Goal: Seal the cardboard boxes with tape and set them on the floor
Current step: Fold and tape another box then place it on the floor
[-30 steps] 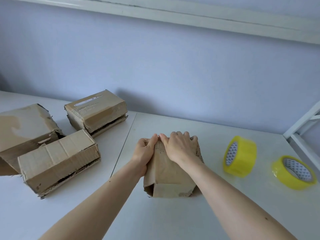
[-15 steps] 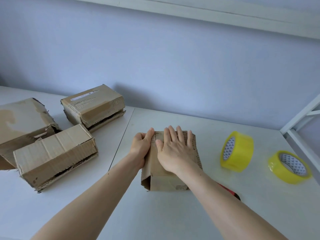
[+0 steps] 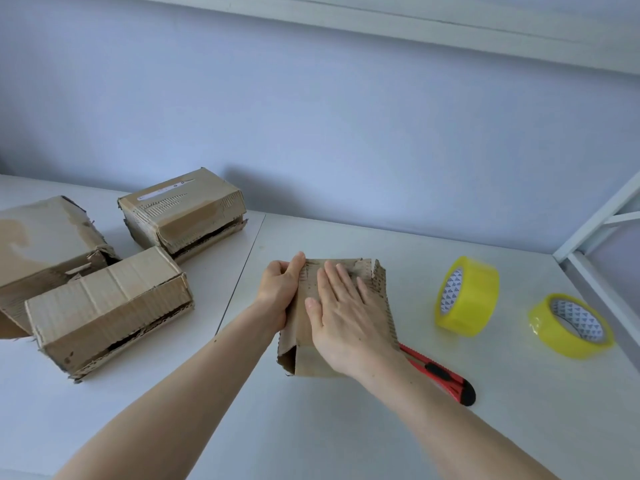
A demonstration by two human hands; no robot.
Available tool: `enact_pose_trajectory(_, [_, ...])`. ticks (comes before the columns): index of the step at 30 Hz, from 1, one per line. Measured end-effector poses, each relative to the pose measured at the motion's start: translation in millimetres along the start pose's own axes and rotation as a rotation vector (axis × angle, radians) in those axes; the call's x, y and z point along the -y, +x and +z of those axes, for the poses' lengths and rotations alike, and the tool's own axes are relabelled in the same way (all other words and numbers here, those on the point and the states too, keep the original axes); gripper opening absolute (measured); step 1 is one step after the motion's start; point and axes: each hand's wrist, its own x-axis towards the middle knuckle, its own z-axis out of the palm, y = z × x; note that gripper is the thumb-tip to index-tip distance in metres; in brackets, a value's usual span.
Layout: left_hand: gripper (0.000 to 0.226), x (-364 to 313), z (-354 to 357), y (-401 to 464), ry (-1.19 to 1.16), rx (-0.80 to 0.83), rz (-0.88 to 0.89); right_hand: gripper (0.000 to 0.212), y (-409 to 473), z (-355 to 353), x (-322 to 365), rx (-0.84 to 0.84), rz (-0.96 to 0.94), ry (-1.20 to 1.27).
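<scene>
A red utility knife with a black tip (image 3: 441, 374) lies on the white table (image 3: 346, 427), its upper end hidden under the small worn brown cardboard box (image 3: 304, 327). The box's long axis runs away from the person; its flap edges are ragged. The right hand (image 3: 341, 320) presses flat on top, fingers straight. The left hand (image 3: 280, 289) grips its left edge. Right of it are 2 yellow tape rolls (image 3: 467, 296) (image 3: 571, 325); left, 3 battered boxes (image 3: 107, 310).
</scene>
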Motion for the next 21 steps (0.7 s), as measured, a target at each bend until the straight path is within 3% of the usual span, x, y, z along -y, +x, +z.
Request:
enact_pose_trajectory(3, [0.038,-1,0,1,0.016,-0.008,0.008,0.079,-15,15,3,-0.205,-0.021,-0.036])
enact_pose_trajectory(6, [0.039,-4,2,-3,0.046,-0.019,0.008,0.082,-12,21,-1,-0.158,-0.032,0.0])
enact_pose_trajectory(8, [0.04,-6,2,-4,0.063,-0.013,-0.005,0.077,-14,15,-1,-0.221,-0.031,-0.039])
enact_pose_trajectory(12, [0.044,-13,1,-2,0.068,-0.026,-0.091,0.063,-30,30,-4,-0.518,-0.088,-0.119])
enact_pose_trajectory(15, [0.056,-23,-2,3,0.075,0.104,-0.228,0.053,-16,20,-15,-0.761,-0.142,-0.089])
enact_pose_trajectory(17, [0.059,-29,-5,1,0.11,0.244,-0.194,0.057,3,-9,-20,-0.852,-0.13,-0.041])
enact_pose_trajectory(19, [0.055,-33,-10,-8,0.171,0.273,-0.065,0.062,19,-48,-18,-0.791,-0.094,-0.061])
enact_pose_trajectory(21, [0.052,-33,-19,-23,0.116,0.173,0.125,0.065,34,-77,-15,-0.539,-0.055,-0.082])
